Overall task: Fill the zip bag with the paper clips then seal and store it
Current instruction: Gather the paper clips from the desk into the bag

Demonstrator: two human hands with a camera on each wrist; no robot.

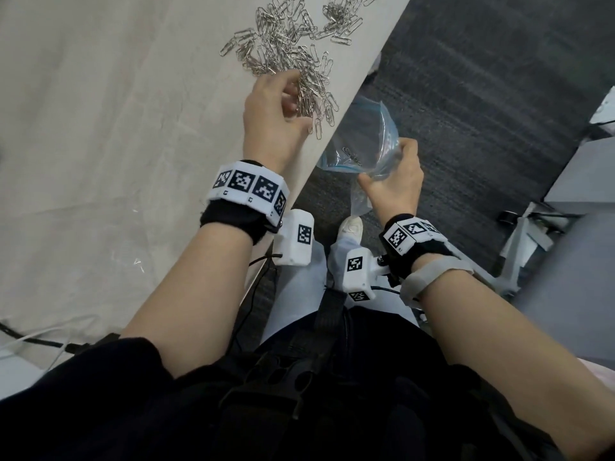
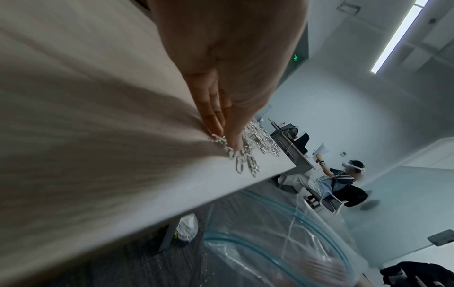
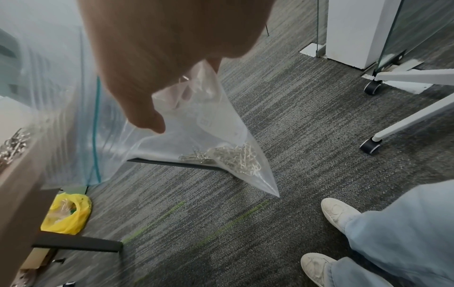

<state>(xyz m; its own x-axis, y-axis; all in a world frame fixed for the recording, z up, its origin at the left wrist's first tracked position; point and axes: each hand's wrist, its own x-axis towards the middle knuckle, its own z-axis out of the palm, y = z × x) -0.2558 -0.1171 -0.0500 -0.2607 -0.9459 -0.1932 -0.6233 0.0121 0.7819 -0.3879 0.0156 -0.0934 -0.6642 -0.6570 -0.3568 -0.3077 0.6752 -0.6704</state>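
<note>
A clear zip bag (image 1: 361, 144) is pinched near its open mouth by the right hand (image 1: 394, 181), thumb on one side and curled fingers on the other. The bag is held in the air just off the table's (image 1: 100, 128) edge, above the grey carpet (image 1: 466, 94), with its blue zip strip spread into a wide loop. Seen from the right wrist, the bag (image 3: 209, 136) hangs down to a pointed lower corner, and a small clump of clips (image 3: 233, 157) is gathered in that corner.

The left hand (image 1: 269, 111) is set on the table at the near end of the clips (image 1: 289, 44), its fingers curled loosely around some of them. From the left wrist, the fingertips (image 2: 233, 141) are seen touching the clips (image 2: 245, 159) close to the table edge; whether any are actually pinched cannot be told, as the view is blurred. The remaining clips are spread in a loose silver heap across the pale table, running from the left hand toward the far edge.

Both wrists are wrapped in black bands carrying white marker blocks. Below the bag, white shoes (image 3: 339, 213) and pale jeans (image 3: 405, 233) are seen on the carpet. A yellow plastic bag (image 3: 66, 215) lies on the floor under the table, and white chair legs on castors (image 3: 371, 145) stand to the right
</note>
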